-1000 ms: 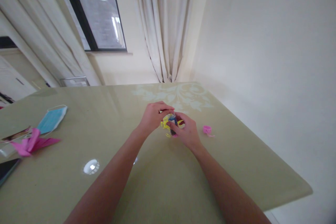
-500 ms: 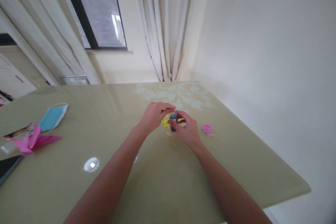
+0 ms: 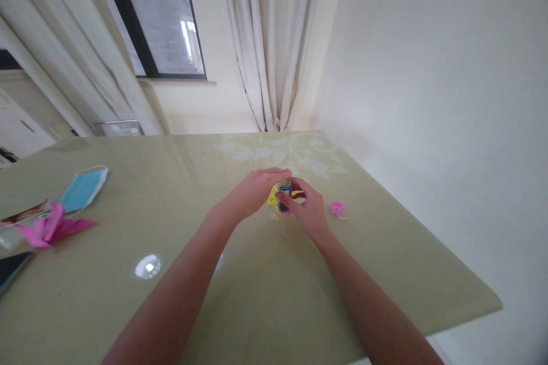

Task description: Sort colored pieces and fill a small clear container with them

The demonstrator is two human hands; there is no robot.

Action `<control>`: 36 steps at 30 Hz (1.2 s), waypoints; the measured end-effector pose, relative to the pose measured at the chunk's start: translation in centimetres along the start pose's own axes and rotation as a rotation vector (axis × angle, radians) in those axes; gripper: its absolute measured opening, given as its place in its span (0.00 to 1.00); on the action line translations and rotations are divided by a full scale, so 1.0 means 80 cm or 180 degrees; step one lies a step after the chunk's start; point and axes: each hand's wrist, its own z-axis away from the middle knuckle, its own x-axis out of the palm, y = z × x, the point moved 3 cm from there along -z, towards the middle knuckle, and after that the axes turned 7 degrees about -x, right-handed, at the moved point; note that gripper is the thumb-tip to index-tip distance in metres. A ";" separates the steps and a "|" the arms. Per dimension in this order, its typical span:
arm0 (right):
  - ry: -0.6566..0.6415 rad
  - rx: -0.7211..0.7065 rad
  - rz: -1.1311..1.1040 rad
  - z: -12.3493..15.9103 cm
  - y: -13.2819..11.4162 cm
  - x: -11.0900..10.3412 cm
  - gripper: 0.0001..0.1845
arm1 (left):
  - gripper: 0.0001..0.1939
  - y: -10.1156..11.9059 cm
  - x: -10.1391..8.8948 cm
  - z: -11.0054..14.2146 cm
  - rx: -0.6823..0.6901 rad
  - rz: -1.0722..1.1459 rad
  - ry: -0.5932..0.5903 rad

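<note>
A small clear bottle (image 3: 285,189) with a dark blue label and dark contents stands upright on the table, pink showing at its base. My right hand (image 3: 310,209) is closed around its side, thumb in front. Stretched out flat, the fingers of my left hand (image 3: 261,189) lie across the bottle's top; the left thumb is mostly hidden. Behind the bottle is a heap of yellow bands (image 3: 272,198), partly covered by my hands. One loose yellow band (image 3: 274,217) lies in front. To the right sits a pink ring-shaped cap (image 3: 338,208) with a short tail.
On the left of the glossy table (image 3: 299,308) lie a blue face mask (image 3: 84,189), a folded pink paper shape (image 3: 53,228) and a dark flat device (image 3: 12,268). A white wall (image 3: 449,97) borders the table's right side; curtains (image 3: 274,40) hang behind.
My left hand has moved slightly right and flattened over the bottle's top. My right hand keeps its hold on the bottle. The view has shifted a little.
</note>
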 end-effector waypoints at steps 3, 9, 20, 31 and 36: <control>-0.0027 0.0062 -0.0037 0.000 -0.001 0.000 0.20 | 0.24 0.008 -0.010 0.003 -0.0119 -0.0166 0.0000; -0.0066 0.0056 -0.0084 0.003 0.000 0.001 0.22 | 0.18 0.011 -0.020 0.000 -0.0268 -0.0433 0.0147; -0.0099 0.0047 -0.0031 0.004 -0.002 0.002 0.23 | 0.07 0.005 -0.026 -0.006 -0.0732 0.0184 0.0675; -0.0115 0.0002 -0.0014 0.004 -0.003 0.001 0.21 | 0.09 0.002 -0.024 -0.008 -0.0647 0.0681 0.0584; -0.0057 -0.0103 0.0037 0.003 -0.003 0.000 0.21 | 0.12 0.004 -0.020 -0.007 -0.0638 0.0439 0.0251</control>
